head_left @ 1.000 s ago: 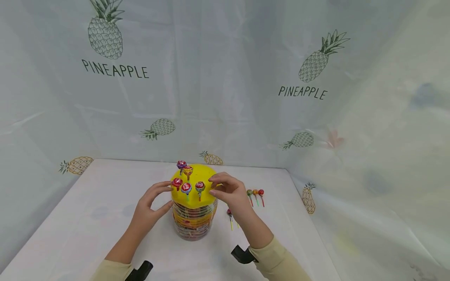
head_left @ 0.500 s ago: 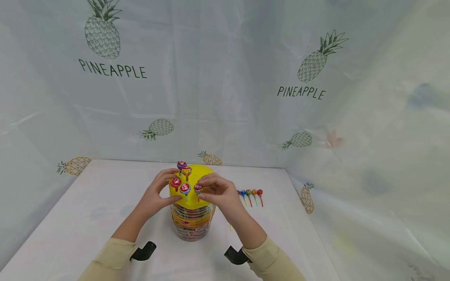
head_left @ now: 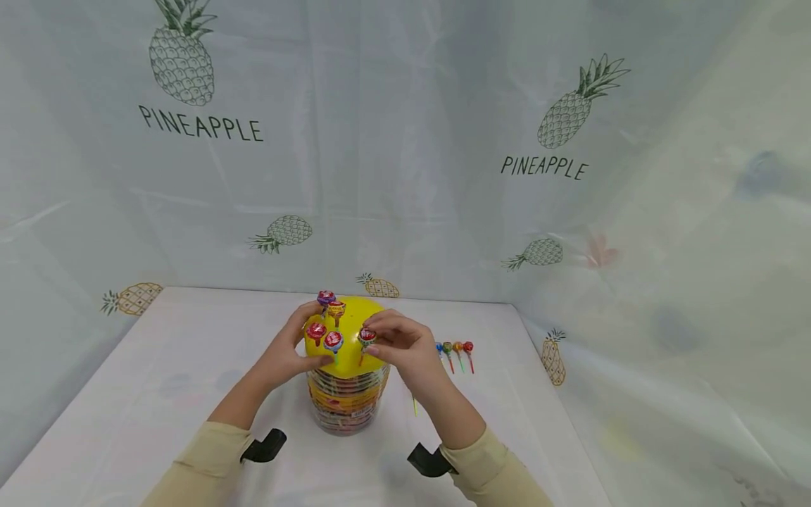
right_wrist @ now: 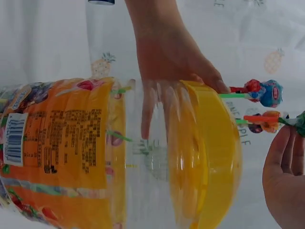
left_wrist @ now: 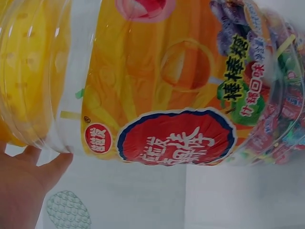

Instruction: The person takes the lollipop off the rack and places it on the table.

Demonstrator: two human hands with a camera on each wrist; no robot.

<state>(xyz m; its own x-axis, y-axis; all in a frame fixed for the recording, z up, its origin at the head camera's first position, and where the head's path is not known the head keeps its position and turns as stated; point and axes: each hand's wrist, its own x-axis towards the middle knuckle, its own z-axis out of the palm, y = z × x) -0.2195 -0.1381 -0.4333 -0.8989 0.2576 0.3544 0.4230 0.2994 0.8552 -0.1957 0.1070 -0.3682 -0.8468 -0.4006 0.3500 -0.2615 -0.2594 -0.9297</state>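
Observation:
My right hand [head_left: 405,352] pinches a lollipop with a dark red and green wrapper [head_left: 366,336] close over the yellow lid [head_left: 352,315] of a clear candy jar [head_left: 345,417]. In the right wrist view, the lollipop's red stick [right_wrist: 255,118] points at the lid, its tip right by the surface. My left hand [head_left: 285,360] grips the lid from the left, thumb in front and fingers behind. Several lollipops stand upright in the lid, among them a purple one [head_left: 326,298], a yellow one [head_left: 336,310], a red one [head_left: 316,331] and a blue one [head_left: 333,341].
Several loose lollipops [head_left: 448,348] lie in a row on the white table [head_left: 494,415], right of the jar. A yellow stick [head_left: 415,405] shows beside the right forearm. A pineapple-print curtain [head_left: 405,176] hangs behind the table.
The right hand has moved onto the front right lollipop on the lid and shifted it slightly right. The left hand has come from beside the jar to hold the lid.

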